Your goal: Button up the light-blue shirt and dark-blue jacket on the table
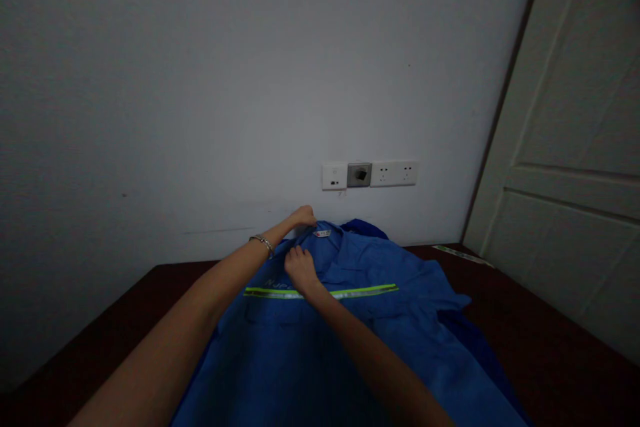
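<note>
A blue work shirt [415, 280] with a yellow-green and silver reflective stripe across the chest lies spread out in front of me. Near the wall, a small white label [322, 233] shows inside its neck. My left hand [303, 215], with a silver bracelet on its wrist, is closed on the collar at the far edge. Just below and nearer to me, my right hand [300, 264] pinches the cloth at the front of the collar. Darker blue fabric [367, 228] shows at the far edge and also along the right side under the shirt.
The shirt rests on a dark red surface [520, 320] against a pale wall [225, 93]. Wall sockets [393, 174] and a grey switch plate [353, 177] sit just above it. A pale panelled door [560, 147] stands at right, near a printed strip [463, 254].
</note>
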The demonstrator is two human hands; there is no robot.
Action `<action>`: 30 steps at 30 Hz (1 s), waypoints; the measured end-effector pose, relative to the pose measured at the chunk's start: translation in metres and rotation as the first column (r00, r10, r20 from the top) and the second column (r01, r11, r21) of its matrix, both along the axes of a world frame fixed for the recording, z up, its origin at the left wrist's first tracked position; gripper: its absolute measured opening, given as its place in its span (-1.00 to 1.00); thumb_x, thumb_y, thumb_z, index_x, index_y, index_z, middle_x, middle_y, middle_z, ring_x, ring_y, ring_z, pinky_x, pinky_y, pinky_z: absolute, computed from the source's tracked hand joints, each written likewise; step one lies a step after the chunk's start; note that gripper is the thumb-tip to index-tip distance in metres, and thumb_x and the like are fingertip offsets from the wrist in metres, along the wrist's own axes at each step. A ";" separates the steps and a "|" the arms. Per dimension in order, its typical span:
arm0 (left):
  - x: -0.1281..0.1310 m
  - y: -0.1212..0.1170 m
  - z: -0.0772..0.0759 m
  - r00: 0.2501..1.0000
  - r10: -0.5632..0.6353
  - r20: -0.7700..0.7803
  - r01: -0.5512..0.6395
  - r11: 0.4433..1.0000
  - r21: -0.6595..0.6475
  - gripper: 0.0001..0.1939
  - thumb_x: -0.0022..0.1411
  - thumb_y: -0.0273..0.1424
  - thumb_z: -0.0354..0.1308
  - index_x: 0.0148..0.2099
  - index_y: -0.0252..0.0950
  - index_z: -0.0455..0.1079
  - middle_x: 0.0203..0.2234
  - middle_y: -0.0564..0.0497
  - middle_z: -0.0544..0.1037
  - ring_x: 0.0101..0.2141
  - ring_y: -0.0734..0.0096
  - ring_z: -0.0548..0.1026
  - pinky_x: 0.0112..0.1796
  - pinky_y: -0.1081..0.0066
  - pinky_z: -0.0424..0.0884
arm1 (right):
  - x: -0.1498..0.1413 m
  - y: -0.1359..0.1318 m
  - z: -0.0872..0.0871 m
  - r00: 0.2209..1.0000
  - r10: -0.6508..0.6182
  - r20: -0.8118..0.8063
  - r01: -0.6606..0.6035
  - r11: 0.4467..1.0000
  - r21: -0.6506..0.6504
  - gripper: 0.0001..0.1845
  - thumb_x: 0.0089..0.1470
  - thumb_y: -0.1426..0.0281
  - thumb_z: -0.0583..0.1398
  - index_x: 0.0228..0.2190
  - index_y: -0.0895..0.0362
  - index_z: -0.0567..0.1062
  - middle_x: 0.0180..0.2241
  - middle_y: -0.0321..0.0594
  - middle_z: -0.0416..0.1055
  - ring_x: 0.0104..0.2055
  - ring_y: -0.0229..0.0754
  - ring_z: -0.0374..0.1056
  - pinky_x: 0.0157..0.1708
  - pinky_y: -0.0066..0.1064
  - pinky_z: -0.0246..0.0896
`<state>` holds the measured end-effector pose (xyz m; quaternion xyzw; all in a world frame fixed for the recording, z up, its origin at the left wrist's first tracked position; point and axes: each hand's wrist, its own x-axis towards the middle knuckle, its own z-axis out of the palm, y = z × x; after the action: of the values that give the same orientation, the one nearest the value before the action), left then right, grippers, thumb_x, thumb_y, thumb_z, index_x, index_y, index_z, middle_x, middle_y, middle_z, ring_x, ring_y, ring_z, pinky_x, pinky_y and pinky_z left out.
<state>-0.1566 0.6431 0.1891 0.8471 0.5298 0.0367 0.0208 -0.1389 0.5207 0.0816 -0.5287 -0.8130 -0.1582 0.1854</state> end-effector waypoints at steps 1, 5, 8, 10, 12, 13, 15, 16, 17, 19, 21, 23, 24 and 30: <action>0.001 0.002 -0.002 1.000 0.008 0.002 -0.008 1.000 0.004 -0.73 -0.08 -0.35 0.16 -0.36 -0.46 0.50 -0.55 -0.04 0.49 -0.47 0.42 0.41 -0.45 0.53 0.32 | -0.002 0.000 -0.001 1.000 -0.006 -0.012 0.006 1.000 -0.015 -0.70 0.09 0.57 -0.03 -0.21 0.33 0.43 -0.21 0.08 0.37 -0.09 -0.01 0.21 -0.18 -0.19 0.15; 0.000 0.010 -0.007 1.000 0.010 0.013 -0.010 1.000 0.014 -0.74 -0.07 -0.34 0.14 -0.35 -0.43 0.50 -0.53 -0.05 0.51 -0.45 0.40 0.44 -0.43 0.53 0.33 | 0.005 -0.006 -0.001 0.987 -0.043 -0.157 0.031 0.996 -0.080 -0.62 0.11 0.25 0.02 -0.21 0.26 0.45 -0.19 0.04 0.38 -0.07 0.00 0.22 -0.13 -0.19 0.13; -0.001 0.011 -0.007 0.999 -0.026 0.019 0.025 1.000 0.014 -0.77 -0.07 -0.34 0.16 -0.38 -0.40 0.51 -0.54 -0.01 0.51 -0.44 0.43 0.44 -0.41 0.55 0.33 | 0.024 -0.006 -0.003 0.935 -0.096 -0.341 0.055 0.990 -0.130 -0.58 0.15 0.16 -0.05 -0.28 0.17 0.46 -0.22 -0.06 0.40 -0.12 -0.11 0.29 -0.15 -0.34 0.15; -0.001 0.009 -0.006 0.998 -0.056 0.022 0.056 0.998 0.015 -0.79 -0.07 -0.35 0.17 -0.40 -0.39 0.51 -0.55 0.01 0.50 -0.45 0.46 0.43 -0.40 0.57 0.33 | 0.038 -0.001 -0.005 0.877 -0.138 -0.459 0.075 0.985 -0.153 -0.64 0.15 0.19 -0.02 -0.24 0.16 0.43 -0.21 -0.10 0.41 -0.16 -0.17 0.32 -0.18 -0.42 0.16; -0.001 0.007 -0.005 0.996 -0.080 0.025 0.080 0.997 0.014 -0.80 -0.06 -0.36 0.18 -0.39 -0.39 0.51 -0.56 0.02 0.50 -0.47 0.48 0.43 -0.41 0.58 0.32 | 0.046 0.007 -0.008 0.820 -0.150 -0.552 0.049 0.980 -0.193 -0.65 0.11 0.22 0.06 -0.16 0.19 0.38 -0.19 -0.09 0.42 -0.17 -0.18 0.35 -0.21 -0.45 0.18; 0.000 0.005 -0.004 0.996 -0.090 0.026 0.089 0.996 0.013 -0.80 -0.05 -0.36 0.18 -0.38 -0.39 0.51 -0.57 0.02 0.50 -0.49 0.49 0.42 -0.43 0.58 0.32 | 0.048 0.012 -0.010 0.797 -0.142 -0.587 0.016 0.976 -0.215 -0.62 0.08 0.23 0.09 -0.13 0.20 0.36 -0.18 -0.08 0.42 -0.17 -0.18 0.36 -0.21 -0.46 0.19; 0.000 0.002 -0.003 0.994 -0.106 0.024 0.105 0.994 0.014 -0.80 -0.03 -0.37 0.17 -0.37 -0.39 0.51 -0.59 0.03 0.49 -0.53 0.51 0.42 -0.45 0.58 0.32 | 0.046 0.020 -0.012 0.774 -0.124 -0.621 -0.050 0.966 -0.255 -0.55 0.03 0.21 0.14 -0.10 0.23 0.34 -0.17 -0.06 0.43 -0.16 -0.15 0.37 -0.22 -0.46 0.20; 0.000 0.001 -0.002 0.993 -0.114 0.021 0.114 0.993 0.017 -0.79 -0.03 -0.37 0.17 -0.36 -0.39 0.51 -0.60 0.03 0.49 -0.54 0.51 0.42 -0.45 0.58 0.32 | 0.043 0.023 -0.014 0.776 -0.122 -0.619 -0.068 0.959 -0.275 -0.54 0.01 0.20 0.16 -0.11 0.24 0.35 -0.17 -0.05 0.43 -0.16 -0.13 0.37 -0.23 -0.45 0.21; -0.001 0.001 -0.001 0.992 -0.122 0.016 0.122 0.992 0.022 -0.79 -0.01 -0.37 0.16 -0.35 -0.39 0.52 -0.60 0.03 0.50 -0.55 0.51 0.42 -0.45 0.58 0.33 | 0.039 0.024 -0.014 0.784 -0.128 -0.607 -0.070 0.954 -0.292 -0.53 -0.02 0.21 0.18 -0.12 0.25 0.35 -0.17 -0.03 0.44 -0.15 -0.11 0.37 -0.23 -0.45 0.21; -0.003 0.001 0.000 0.991 -0.135 0.001 0.134 0.990 0.042 -0.79 0.01 -0.38 0.13 -0.35 -0.39 0.52 -0.59 0.02 0.51 -0.54 0.50 0.43 -0.43 0.56 0.34 | 0.032 0.025 -0.016 0.808 -0.156 -0.568 -0.043 0.946 -0.321 -0.55 -0.04 0.26 0.20 -0.14 0.26 0.36 -0.18 0.00 0.44 -0.13 -0.08 0.37 -0.23 -0.44 0.21; -0.006 0.001 0.000 0.989 -0.147 -0.020 0.148 0.986 0.073 -0.79 0.03 -0.39 0.10 -0.35 -0.39 0.52 -0.57 -0.01 0.52 -0.51 0.46 0.46 -0.40 0.54 0.35 | 0.026 0.023 -0.019 0.828 -0.179 -0.531 -0.014 0.941 -0.339 -0.59 -0.04 0.34 0.19 -0.13 0.26 0.35 -0.19 0.01 0.44 -0.13 -0.06 0.37 -0.22 -0.42 0.21; -0.009 0.002 0.000 0.985 -0.163 -0.048 0.167 0.980 0.109 -0.79 0.04 -0.42 0.09 -0.34 -0.38 0.52 -0.52 -0.04 0.55 -0.44 0.42 0.48 -0.35 0.51 0.36 | 0.022 0.019 -0.021 0.847 -0.188 -0.497 0.000 0.935 -0.354 -0.58 -0.03 0.40 0.16 -0.09 0.26 0.31 -0.21 0.01 0.45 -0.14 -0.07 0.39 -0.24 -0.42 0.22; -0.010 0.002 -0.001 0.983 -0.171 -0.063 0.178 0.976 0.129 -0.79 0.04 -0.43 0.08 -0.32 -0.38 0.51 -0.48 -0.06 0.55 -0.41 0.41 0.48 -0.32 0.51 0.36 | 0.022 0.017 -0.021 0.858 -0.189 -0.478 0.005 0.933 -0.359 -0.57 -0.03 0.42 0.16 -0.08 0.25 0.29 -0.22 0.00 0.46 -0.16 -0.08 0.40 -0.25 -0.42 0.22; -0.012 -0.005 -0.009 0.966 -0.212 -0.149 0.241 0.946 0.216 -0.76 0.08 -0.51 0.01 -0.25 -0.37 0.48 -0.31 -0.15 0.54 -0.24 0.34 0.48 -0.23 0.46 0.35 | 0.048 0.001 0.004 0.940 -0.145 -0.310 0.064 0.965 -0.256 -0.74 0.07 0.28 0.09 -0.23 0.19 0.36 -0.23 -0.03 0.42 -0.18 -0.09 0.38 -0.26 -0.40 0.21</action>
<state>-0.1690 0.6379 0.1801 0.8995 0.4213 0.0431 -0.1075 -0.0907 0.5217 0.0854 -0.6089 -0.7548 0.0218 0.2429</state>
